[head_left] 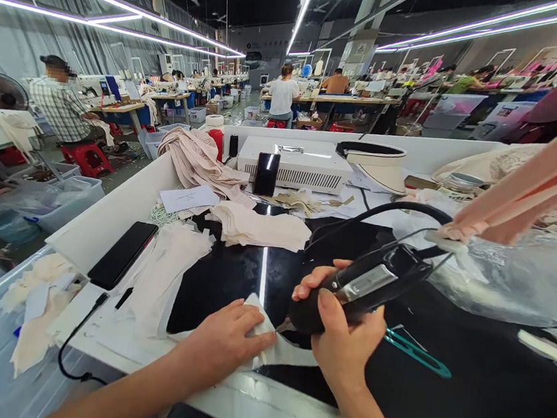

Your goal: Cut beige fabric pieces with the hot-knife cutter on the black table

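My right hand (345, 331) is wrapped around a black corded handheld tool (365, 283) with a silver metal plate on its side. Its narrow tip points down and left at a pale fabric piece (292, 354) near the table's front edge. My left hand (232, 331) lies over a small white piece (256, 320) on top of that fabric, fingers stretched out and pressing down. The thumb is close to the tool's tip. Knotted peach fabric strips (512, 189) run from the tool's rear up to the right. Just right of my right hand lies a teal thread snip (418, 352).
Pale cut fabric pieces (261, 226) lie on the black surface, others (165, 270) left of it. Behind stand a phone (267, 174) and a white vented box (294, 164). A black slab-like device (122, 255) sits left, clear plastic (517, 276) right. People work at machines beyond.
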The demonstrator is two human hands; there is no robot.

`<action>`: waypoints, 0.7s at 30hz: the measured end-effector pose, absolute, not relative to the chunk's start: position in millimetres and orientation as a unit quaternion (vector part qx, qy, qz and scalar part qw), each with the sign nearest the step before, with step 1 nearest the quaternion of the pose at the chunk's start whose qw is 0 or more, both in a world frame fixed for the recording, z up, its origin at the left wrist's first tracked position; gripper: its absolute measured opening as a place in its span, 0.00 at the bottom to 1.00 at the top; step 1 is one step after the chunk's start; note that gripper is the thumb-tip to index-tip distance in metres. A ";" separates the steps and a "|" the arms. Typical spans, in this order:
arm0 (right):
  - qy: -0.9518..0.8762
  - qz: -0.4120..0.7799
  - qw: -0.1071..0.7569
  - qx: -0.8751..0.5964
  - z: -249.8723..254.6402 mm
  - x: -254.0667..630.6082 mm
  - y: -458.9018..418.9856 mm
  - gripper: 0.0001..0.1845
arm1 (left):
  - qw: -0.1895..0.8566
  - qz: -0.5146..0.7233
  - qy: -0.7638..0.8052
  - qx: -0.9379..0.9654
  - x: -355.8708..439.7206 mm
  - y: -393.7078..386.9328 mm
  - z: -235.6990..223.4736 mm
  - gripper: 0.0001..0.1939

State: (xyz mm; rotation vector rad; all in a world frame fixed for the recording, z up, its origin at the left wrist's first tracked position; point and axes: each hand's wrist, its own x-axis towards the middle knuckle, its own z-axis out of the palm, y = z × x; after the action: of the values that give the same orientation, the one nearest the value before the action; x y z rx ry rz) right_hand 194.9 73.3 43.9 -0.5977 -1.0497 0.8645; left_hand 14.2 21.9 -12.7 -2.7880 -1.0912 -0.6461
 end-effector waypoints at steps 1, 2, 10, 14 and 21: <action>-0.480 0.392 0.735 -0.275 43.7 194.4 73.5 0.16 | 0.043 -0.213 -0.354 -0.910 13.9 21.7 -12.8 0.14; -0.483 0.391 0.732 -0.278 44.2 194.2 73.6 0.15 | 0.046 -0.214 -0.353 -0.910 13.4 21.4 -12.9 0.15; -0.475 0.381 0.746 -0.270 58.6 210.6 65.7 0.17 | 0.057 -0.227 -0.351 -0.907 12.4 19.1 -6.2 0.14; -0.478 0.378 0.748 -0.264 58.2 219.3 60.7 0.18 | 0.010 -0.249 -0.352 -0.902 24.8 16.7 -1.4 0.13; -0.485 0.381 0.734 -0.287 51.4 222.2 53.7 0.19 | -0.048 -0.231 -0.374 -0.897 46.9 14.7 -9.0 0.11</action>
State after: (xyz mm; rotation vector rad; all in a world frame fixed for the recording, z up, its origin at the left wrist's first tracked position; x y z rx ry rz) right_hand 222.2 53.7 51.4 -0.6310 -1.0655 0.8368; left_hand 46.9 14.7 -9.0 -2.9067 -1.2131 -0.7476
